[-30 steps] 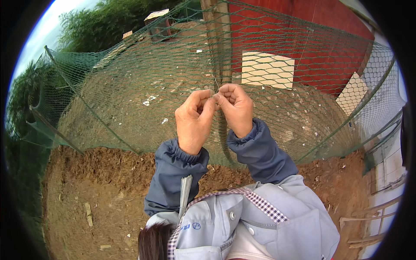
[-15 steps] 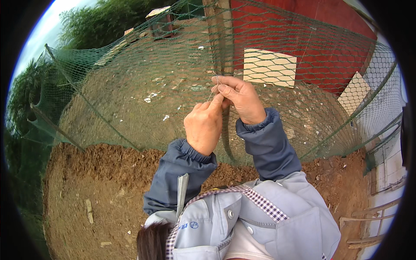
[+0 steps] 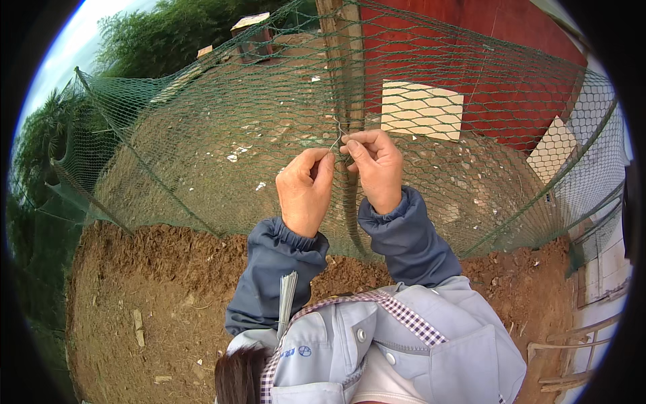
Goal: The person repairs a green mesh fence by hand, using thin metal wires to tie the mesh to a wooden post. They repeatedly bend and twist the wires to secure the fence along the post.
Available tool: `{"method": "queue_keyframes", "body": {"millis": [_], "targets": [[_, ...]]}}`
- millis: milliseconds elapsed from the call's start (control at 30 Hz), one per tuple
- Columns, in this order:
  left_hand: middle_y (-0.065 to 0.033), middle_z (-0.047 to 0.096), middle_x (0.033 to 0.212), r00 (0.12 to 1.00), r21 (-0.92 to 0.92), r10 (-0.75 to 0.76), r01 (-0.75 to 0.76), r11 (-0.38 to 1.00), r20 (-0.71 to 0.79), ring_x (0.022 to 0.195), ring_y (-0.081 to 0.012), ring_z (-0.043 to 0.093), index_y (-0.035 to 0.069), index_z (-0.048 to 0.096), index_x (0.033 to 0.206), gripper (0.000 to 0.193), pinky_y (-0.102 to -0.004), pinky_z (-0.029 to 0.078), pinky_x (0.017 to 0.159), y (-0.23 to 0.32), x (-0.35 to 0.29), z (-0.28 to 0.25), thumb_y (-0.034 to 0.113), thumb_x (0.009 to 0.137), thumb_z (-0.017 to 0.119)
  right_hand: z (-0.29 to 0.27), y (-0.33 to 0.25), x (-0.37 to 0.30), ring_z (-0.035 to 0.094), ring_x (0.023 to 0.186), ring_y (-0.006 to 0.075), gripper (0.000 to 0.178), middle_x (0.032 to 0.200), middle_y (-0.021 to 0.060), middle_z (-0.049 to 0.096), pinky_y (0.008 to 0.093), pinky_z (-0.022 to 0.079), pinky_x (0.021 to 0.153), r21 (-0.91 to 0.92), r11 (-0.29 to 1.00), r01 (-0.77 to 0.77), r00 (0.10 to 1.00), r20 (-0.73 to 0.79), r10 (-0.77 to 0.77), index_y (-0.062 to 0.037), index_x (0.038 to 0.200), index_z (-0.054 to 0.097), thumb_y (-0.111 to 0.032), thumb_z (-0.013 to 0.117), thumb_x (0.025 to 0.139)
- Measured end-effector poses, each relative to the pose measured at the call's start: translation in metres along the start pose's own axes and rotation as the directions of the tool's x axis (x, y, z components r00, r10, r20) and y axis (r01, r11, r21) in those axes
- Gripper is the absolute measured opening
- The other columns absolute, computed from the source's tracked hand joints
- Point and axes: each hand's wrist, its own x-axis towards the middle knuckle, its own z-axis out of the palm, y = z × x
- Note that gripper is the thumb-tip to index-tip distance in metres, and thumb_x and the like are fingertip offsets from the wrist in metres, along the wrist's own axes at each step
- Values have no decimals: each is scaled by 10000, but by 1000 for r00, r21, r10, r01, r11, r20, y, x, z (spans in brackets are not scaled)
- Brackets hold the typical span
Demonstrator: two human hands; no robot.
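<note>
A thin silver wire (image 3: pixel 337 126) is looped at the green net (image 3: pixel 289 108), in front of a wooden post (image 3: pixel 346 50). My left hand (image 3: pixel 305 192) pinches one wire end between thumb and forefinger. Just to its right, my right hand (image 3: pixel 379 172) is closed on the other end, thumb against forefinger. Between the two hands the wire seems to cross, though the exact twist is too fine to make out. A bundle of straight wires (image 3: pixel 286 299) sticks up from the chest of my grey jacket (image 3: pixel 444 330), beside my left sleeve.
Past the net lie stony ground, a pale board (image 3: pixel 422 109) against a red wall (image 3: pixel 464 40), and a dark box (image 3: pixel 254 42). A second pale board (image 3: pixel 552 149) leans at right. Bare brown soil (image 3: pixel 168 296) lies on my side, with wooden poles (image 3: pixel 572 347) at lower right.
My hands have drawn slightly apart, the left turning to a thumb-and-forefinger pinch and the right coming down a little. More of the wire loop shows above them.
</note>
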Motion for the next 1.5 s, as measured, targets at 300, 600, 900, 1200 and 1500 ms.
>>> {"method": "queue_keyframes", "body": {"millis": [300,600,900,1200,1500], "targets": [[-117,591,697,931,337,365,-338,879,-18,612,-271,578,26,605,817,76,-328,448,530,18,-5,8,18,745,629,13,-1,12,586,692,77,92,853,49,627,208,479,603,-78,996,-38,995,89,45,7,909,596,-9,603,818],[-100,609,713,932,198,351,-330,923,-84,553,-204,548,22,629,883,105,-293,433,508,-7,-5,13,46,781,628,-1,-5,21,583,864,159,149,915,67,610,298,473,797,517,573,-636,761,543,354,-24,932,570,-162,530,893],[2,556,699,965,-672,-255,232,703,66,558,-48,453,-7,627,975,168,-186,365,488,-13,6,8,112,862,592,2,9,17,558,850,144,104,971,32,578,285,458,754,528,658,-537,830,473,297,-85,960,571,-150,511,903],[9,550,769,994,-609,-105,75,790,-15,603,-52,474,39,616,1003,143,-195,384,512,-19,8,17,50,872,559,18,-39,23,518,654,63,213,813,23,595,219,454,612,-342,863,373,918,275,-288,-6,1062,574,-75,564,861],[27,535,731,987,-744,-160,82,663,-34,575,-37,463,44,543,946,110,-173,384,491,-13,15,6,21,843,575,0,-33,11,430,569,38,61,871,23,544,178,364,506,-68,962,266,930,281,-238,-38,961,469,-80,484,919]]}}
